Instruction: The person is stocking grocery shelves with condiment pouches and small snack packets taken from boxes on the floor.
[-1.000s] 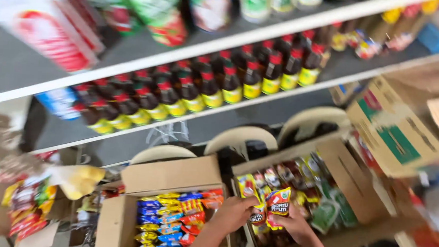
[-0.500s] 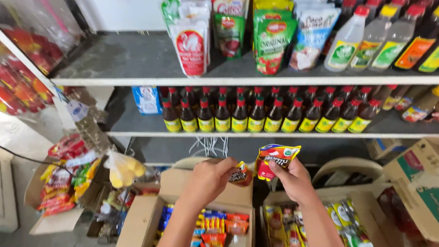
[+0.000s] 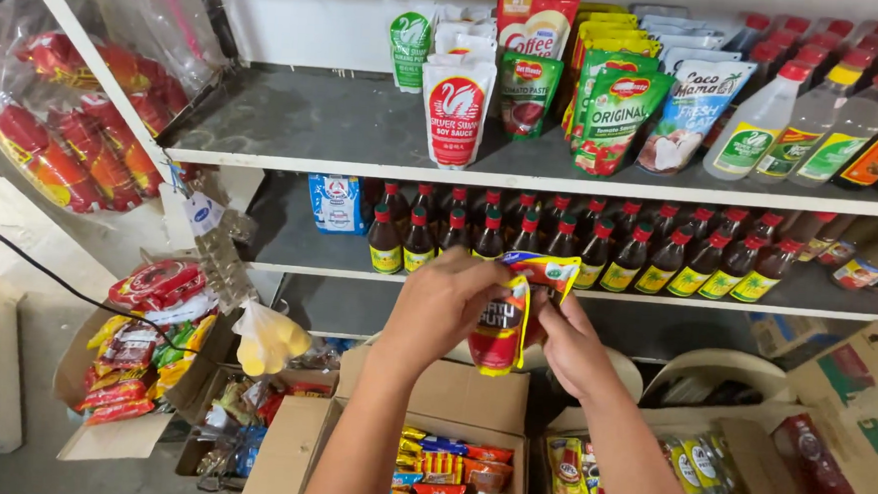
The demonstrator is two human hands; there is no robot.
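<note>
place: small grocery shop | signs: shelves (image 3: 523, 171) of sauce pouches (image 3: 456, 108), bottles (image 3: 599, 257), snack cartons (image 3: 455, 418)

Bright, even light; soft shadows under shelves, edges slightly warped.

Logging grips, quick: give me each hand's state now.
Left hand: closed on the red and yellow snack packet.
Right hand: closed on the same packet's other side.

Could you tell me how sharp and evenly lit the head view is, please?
Head view: mostly sharp, the shelf bottles crisp; slight softness on the left hand and right hand holding the red and yellow packets; glare on the hanging plastic bags at upper left; wide-angle bending of the shelf edge; the lower shelf shadowed.
</note>
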